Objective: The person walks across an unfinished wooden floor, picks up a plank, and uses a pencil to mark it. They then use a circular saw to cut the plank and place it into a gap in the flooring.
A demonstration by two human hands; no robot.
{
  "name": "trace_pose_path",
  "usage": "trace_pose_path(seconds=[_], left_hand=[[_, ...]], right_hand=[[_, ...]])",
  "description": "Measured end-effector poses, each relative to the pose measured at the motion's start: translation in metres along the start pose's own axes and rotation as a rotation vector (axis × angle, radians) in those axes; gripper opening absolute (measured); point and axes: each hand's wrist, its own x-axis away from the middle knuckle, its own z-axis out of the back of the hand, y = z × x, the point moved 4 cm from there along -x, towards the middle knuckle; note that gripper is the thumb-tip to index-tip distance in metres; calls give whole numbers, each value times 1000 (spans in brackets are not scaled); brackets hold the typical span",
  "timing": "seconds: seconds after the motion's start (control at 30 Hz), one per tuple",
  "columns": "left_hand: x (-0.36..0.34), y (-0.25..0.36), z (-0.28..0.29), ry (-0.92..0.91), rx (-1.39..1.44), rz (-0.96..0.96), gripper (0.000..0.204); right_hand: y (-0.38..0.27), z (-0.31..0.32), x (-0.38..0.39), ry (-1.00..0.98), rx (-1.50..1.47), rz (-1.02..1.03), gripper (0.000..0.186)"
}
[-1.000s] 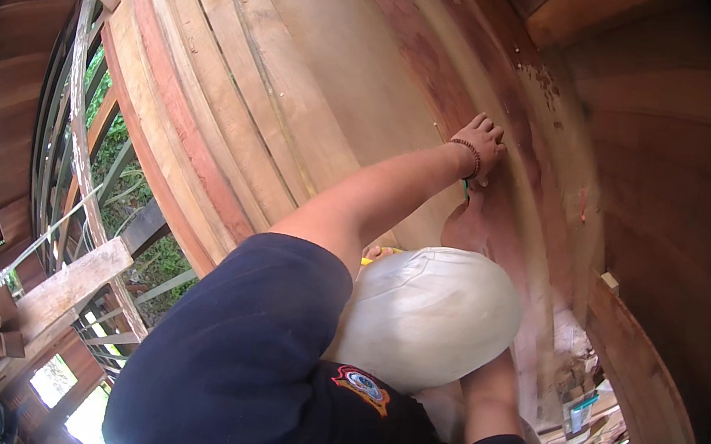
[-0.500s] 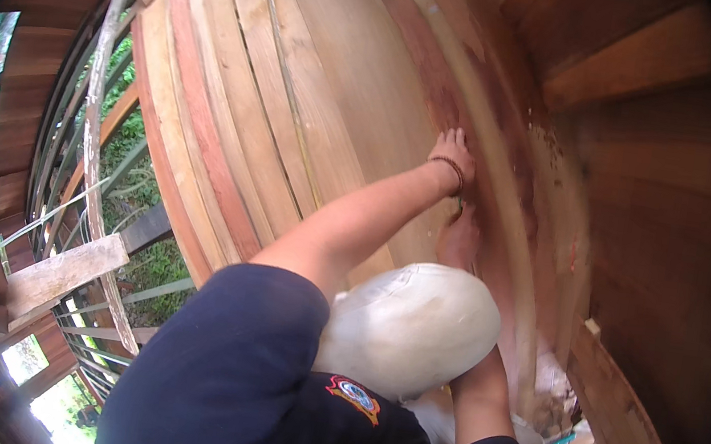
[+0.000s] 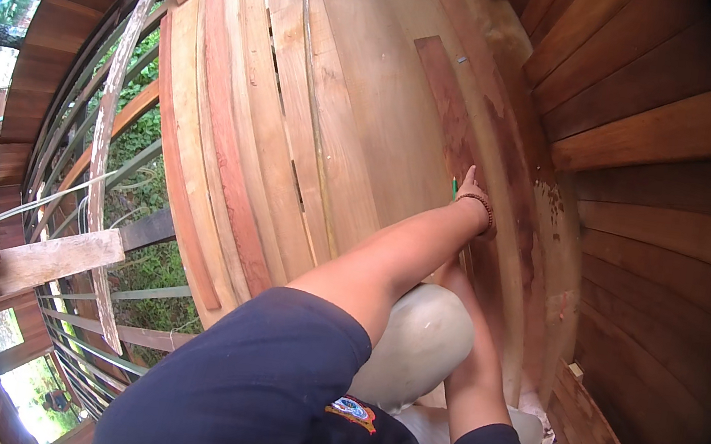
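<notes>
plank (image 3: pixel 444 94), dark red-brown, is lying among paler planks (image 3: pixel 364 88), and the left hand (image 3: pixel 472 185) is resting on or just above its lower part. at least 1 finger is extending along the grain; whether this hand is gripping anything, the view is not letting the reader tell. a slim green item (image 3: pixel 455 185) is showing just beside it, and which of the 2 hands is holding it, if either, is not showing. the right forearm (image 3: pixel 477 386) is passing behind the left forearm (image 3: pixel 367 268), which is hiding the right hand; its state is not readable.

recommended handling: steady contact is probably depending on flat fingers and even pressure from the left hand. the 2 forearms are overlapping, so a wider spacing is likely giving a clearer sightline. the bracelet (image 3: pixel 476 206) is hanging near the wood and is possibly risking a scuff. the knee (image 3: pixel 421 338) is standing close to both forearms, possibly limiting their travel.
</notes>
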Motion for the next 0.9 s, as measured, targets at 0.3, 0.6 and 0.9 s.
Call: trace_pose_path(seconds=[0.3,0.6,0.9], left_hand=[[-7,-3,10,-38,71,-73,52],[-29,-5,-13,-145,-63,-91,52],[-61,8,-33,103,-71,-83,53]], right_hand=[[-42,-10,-48,51,87,-53,35],[-65,-11,-86,56,136,-139,37],[-52,-28,-79,65,112,-41,41]])
